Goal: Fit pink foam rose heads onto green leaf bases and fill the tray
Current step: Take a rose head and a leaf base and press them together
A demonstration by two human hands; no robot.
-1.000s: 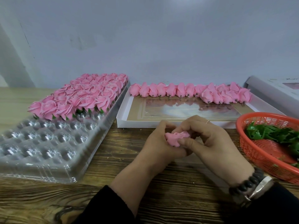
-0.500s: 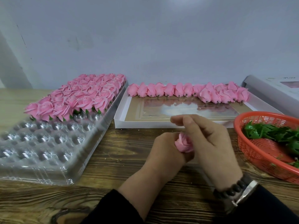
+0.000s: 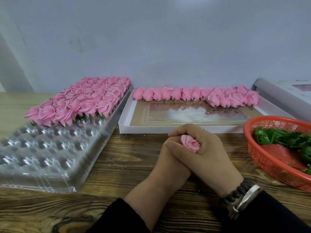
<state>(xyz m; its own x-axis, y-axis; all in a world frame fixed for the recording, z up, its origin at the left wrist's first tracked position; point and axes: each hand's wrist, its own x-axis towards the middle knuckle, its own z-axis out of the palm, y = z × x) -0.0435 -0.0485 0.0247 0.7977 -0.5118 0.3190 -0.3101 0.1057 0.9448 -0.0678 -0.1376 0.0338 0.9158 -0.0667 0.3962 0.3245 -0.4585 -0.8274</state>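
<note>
Two hands are meeting over the middle of a wooden desk, seen from the head camera looking down. The right hand is lying over the left hand, and together they are holding one pink foam rose head, its spiral centre facing up toward the camera. The fingers of the right hand are curling round the rose from above and from the right, while the left hand is gripping it from below; whether a green base is already under the bloom is hidden by the hands. A dark bead bracelet and a metal watch are sitting on the right wrist. To the left, a clear plastic tray is resting on the desk, its far rows filled with finished roses and its near cups showing bare. Behind the hands, a shallow white box is holding a row of loose rose heads along its far edge. At the right, a red basket is holding green leaf bases.
</note>
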